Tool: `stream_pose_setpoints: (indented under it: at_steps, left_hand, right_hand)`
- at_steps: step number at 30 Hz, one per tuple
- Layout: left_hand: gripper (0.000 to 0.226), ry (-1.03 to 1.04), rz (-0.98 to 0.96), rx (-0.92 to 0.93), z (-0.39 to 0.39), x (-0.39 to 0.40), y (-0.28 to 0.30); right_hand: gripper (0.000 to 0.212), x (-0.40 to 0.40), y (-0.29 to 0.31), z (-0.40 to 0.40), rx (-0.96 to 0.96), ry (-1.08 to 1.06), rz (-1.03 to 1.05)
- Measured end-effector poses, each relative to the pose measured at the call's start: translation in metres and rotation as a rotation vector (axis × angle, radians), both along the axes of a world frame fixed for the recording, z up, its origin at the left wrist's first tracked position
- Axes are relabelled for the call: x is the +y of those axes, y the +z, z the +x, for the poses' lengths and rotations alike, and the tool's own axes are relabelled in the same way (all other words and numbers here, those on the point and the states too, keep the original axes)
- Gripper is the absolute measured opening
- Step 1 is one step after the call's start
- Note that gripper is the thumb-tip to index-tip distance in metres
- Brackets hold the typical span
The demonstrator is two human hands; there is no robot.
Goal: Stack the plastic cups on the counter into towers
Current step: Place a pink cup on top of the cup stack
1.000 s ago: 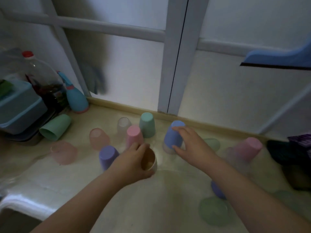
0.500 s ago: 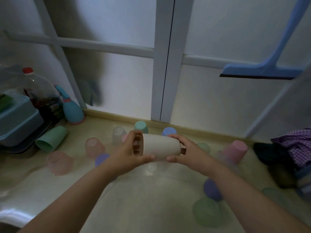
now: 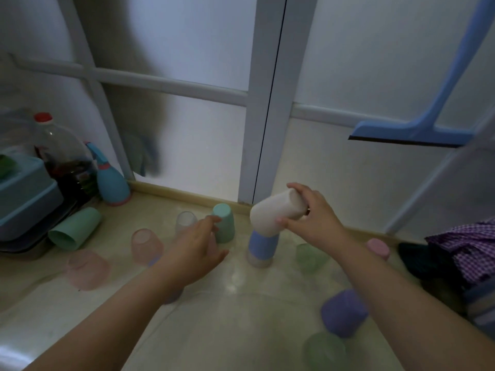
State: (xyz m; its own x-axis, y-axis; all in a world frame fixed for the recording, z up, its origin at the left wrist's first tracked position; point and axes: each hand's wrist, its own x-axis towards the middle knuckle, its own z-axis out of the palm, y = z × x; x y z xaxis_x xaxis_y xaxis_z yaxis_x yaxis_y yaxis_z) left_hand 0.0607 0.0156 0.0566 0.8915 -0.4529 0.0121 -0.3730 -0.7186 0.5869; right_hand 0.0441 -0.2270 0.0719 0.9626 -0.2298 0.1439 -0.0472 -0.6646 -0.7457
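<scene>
Since half a second ago the left hand (image 3: 197,246) has let go of the beige cup (image 3: 278,216) and is hovering empty, fingers loosely spread. The right hand (image 3: 312,214) alone is gripping that cup, tilted, its mouth touching the blue cup (image 3: 263,243), which is sitting on another cup below the fingertips. Elsewhere on the counter (image 3: 227,317): four green cups, three pink, two purple visible, one clear.

Both forearms bare; no sleeves visible.
</scene>
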Motion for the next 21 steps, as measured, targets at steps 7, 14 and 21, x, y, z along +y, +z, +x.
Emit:
stream_pose_setpoints:
  at_steps: [7, 14, 21]
  left_hand:
    - [0.060, -0.004, 0.054, -0.024, 0.012, 0.010, -0.011]
    - [0.060, 0.040, 0.090, 0.009, 0.028, 0.029, -0.032]
    - [0.057, 0.067, 0.182, 0.040, 0.053, 0.032, -0.040]
  right_hand:
    - [0.077, 0.010, -0.022, 0.044, 0.227, 0.012, -0.217]
    - [0.075, 0.011, -0.053, 0.051, 0.307, 0.011, -0.210]
    - [0.062, 0.034, -0.026, 0.054, 0.027, 0.060, -0.347]
